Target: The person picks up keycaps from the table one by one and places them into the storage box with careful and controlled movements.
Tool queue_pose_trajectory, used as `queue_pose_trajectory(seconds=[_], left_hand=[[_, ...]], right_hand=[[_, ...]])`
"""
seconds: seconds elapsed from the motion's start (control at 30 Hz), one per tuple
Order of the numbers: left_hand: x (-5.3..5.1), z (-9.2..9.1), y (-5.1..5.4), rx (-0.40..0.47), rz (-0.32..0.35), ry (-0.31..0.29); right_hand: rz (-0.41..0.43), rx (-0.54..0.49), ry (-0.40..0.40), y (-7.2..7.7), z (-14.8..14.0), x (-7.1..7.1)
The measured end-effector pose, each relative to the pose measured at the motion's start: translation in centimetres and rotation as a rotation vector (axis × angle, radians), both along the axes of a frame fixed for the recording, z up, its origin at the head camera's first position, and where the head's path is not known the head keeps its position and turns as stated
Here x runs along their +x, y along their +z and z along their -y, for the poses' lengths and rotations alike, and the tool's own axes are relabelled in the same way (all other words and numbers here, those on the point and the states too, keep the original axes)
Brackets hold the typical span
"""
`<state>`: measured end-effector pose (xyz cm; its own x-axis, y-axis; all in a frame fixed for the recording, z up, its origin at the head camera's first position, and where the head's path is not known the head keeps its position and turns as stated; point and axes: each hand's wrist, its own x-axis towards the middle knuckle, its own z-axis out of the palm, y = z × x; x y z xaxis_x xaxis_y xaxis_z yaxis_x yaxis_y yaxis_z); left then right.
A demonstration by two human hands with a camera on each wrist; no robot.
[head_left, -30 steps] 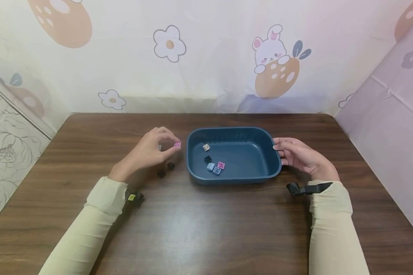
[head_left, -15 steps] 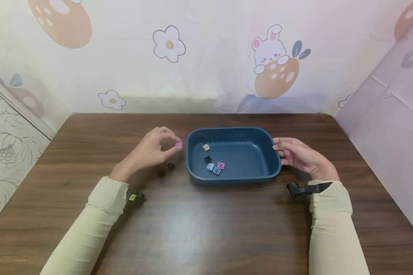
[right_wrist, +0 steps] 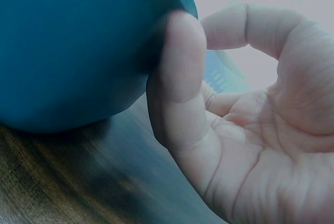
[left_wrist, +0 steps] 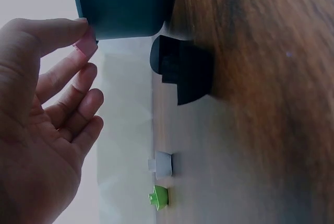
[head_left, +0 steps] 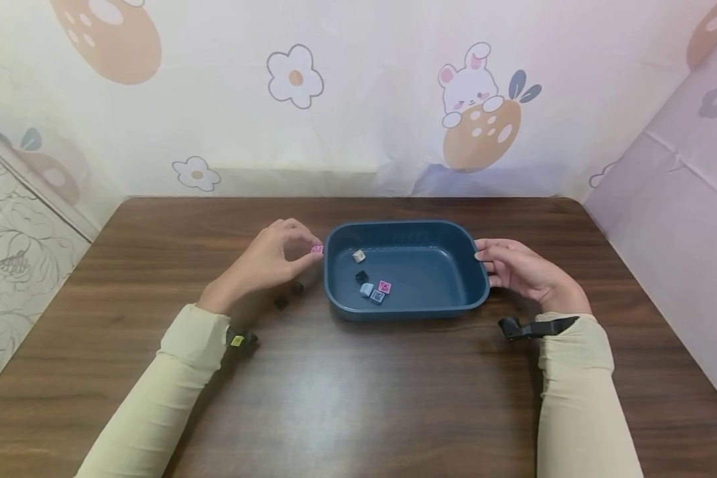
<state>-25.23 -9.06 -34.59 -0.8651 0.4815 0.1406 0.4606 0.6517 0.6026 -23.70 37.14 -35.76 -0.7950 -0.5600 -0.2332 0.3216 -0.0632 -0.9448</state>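
Edging rightward since the earlier frame, the left hand point(head_left: 270, 257) is pinching the pink keycap point(head_left: 317, 249) just left of the blue bin point(head_left: 421, 310), which is stretching lengthwise toward the right hand point(head_left: 524, 273) gripping its far end.

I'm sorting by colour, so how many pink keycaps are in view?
2: one pink keycap pinched in the left hand, another pink keycap inside the tray. The hand may hide more.
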Motion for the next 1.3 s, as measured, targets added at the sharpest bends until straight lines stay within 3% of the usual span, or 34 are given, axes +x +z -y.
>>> queue_pose_trajectory(seconds=[0.83,1.3], left_hand=[[-0.4,-0.6,0.5,0.03,-0.037,0.018],[-0.5,-1.1,0.3,0.057,-0.048,0.007]], right_hand=[[-0.005,0.025,-0.014,0.0,-0.2,-0.1],[0.001,0.04,-0.029,0.2,0.0,0.1]])
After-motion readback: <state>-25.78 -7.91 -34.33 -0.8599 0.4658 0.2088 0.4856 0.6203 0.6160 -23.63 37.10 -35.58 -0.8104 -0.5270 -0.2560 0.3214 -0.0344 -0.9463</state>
